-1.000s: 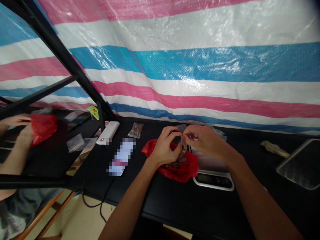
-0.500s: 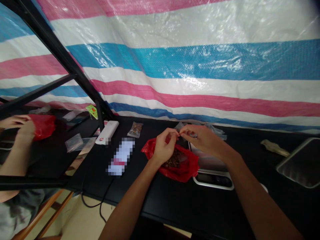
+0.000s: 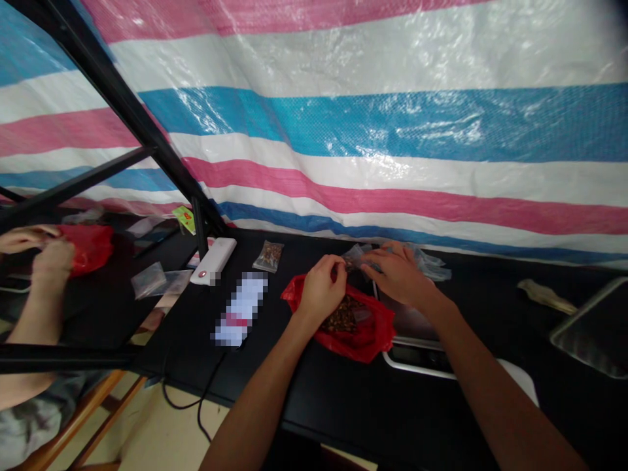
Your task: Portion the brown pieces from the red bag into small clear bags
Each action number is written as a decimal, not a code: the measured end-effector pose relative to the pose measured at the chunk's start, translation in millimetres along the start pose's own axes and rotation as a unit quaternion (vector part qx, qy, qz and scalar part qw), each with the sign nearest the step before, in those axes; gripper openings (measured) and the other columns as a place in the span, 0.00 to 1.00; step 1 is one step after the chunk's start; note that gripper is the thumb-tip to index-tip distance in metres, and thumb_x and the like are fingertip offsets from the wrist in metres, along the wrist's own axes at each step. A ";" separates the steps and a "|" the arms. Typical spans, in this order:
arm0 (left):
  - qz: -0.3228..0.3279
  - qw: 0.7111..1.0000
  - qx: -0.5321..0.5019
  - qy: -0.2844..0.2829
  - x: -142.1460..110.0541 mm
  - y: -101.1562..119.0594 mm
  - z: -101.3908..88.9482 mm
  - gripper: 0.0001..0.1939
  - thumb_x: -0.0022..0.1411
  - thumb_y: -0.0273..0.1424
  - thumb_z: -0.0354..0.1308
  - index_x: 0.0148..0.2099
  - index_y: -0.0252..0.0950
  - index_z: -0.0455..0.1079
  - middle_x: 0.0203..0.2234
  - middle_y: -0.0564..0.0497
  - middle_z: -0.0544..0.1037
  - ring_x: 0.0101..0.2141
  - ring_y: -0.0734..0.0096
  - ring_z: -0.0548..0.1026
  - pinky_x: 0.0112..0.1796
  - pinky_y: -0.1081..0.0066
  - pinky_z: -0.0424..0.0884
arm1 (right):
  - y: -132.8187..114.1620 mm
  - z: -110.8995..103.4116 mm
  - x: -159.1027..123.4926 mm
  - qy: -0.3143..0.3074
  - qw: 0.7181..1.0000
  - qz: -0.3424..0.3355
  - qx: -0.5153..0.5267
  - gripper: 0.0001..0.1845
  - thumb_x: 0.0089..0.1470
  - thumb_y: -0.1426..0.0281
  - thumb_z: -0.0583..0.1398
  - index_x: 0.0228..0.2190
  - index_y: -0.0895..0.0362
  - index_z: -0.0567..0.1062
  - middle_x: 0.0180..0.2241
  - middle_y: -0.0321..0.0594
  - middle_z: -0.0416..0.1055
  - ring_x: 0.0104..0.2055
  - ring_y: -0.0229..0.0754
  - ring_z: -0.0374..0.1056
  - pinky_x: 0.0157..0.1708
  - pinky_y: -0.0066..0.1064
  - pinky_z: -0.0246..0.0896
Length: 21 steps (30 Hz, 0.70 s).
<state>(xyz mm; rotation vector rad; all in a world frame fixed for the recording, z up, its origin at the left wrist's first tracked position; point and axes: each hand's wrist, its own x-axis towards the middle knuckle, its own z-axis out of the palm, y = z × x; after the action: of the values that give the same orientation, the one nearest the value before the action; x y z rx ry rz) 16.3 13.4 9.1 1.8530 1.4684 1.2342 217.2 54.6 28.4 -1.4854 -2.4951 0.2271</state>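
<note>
My left hand hovers over a red plastic bag holding brown dried bits, fingers curled in a pinch near a small clear packet. My right hand reaches past the bag to a pile of clear plastic packets at the back of the black table, its fingers closed on the packet's other edge. A silver scale lies under my right forearm.
A filled small packet, a white power bank and a blurred white item lie to the left. A metal tray sits far right. Another person's hands hold a red bag at the left. A striped tarp hangs behind.
Both hands have dropped from mid-air over the red bag and moved back toward the pile of clear packets. The other person's hands shifted slightly on their red bag.
</note>
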 end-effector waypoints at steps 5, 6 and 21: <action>-0.029 0.998 -0.047 -0.001 0.2 0.9 1.7 0.08 0.70 0.28 0.53 0.42 0.38 0.74 0.37 0.48 0.81 0.38 0.67 0.78 0.42 0.69 0.71 | -7.5 -6.4 3.6 0.029 0.998 -0.022 0.046 0.17 0.66 0.62 0.56 0.48 0.51 0.82 0.52 0.44 0.78 0.58 0.61 0.64 0.57 0.58 0.57; -0.043 0.997 -0.071 0.001 0.4 1.3 1.9 0.09 0.71 0.31 0.53 0.43 0.38 0.75 0.36 0.49 0.81 0.37 0.67 0.78 0.40 0.70 0.71 | -10.6 -9.8 3.8 0.036 0.996 -0.043 0.072 0.17 0.66 0.63 0.56 0.48 0.51 0.82 0.52 0.44 0.79 0.58 0.59 0.65 0.58 0.56 0.58; -0.185 0.925 -0.329 -0.044 7.1 -18.9 6.0 0.20 0.61 0.48 0.64 0.32 0.34 0.73 0.24 0.53 0.76 0.23 0.77 0.68 0.30 0.73 0.64 | -31.6 -31.0 -0.3 -0.047 0.953 -0.116 0.275 0.14 0.67 0.67 0.56 0.42 0.50 0.82 0.46 0.38 0.79 0.49 0.44 0.75 0.51 0.36 0.67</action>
<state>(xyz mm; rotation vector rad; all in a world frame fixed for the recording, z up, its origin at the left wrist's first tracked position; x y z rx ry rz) 12.0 27.0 -6.4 1.1087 1.0950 1.2303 199.1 39.9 66.0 -0.9670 -2.3655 0.8824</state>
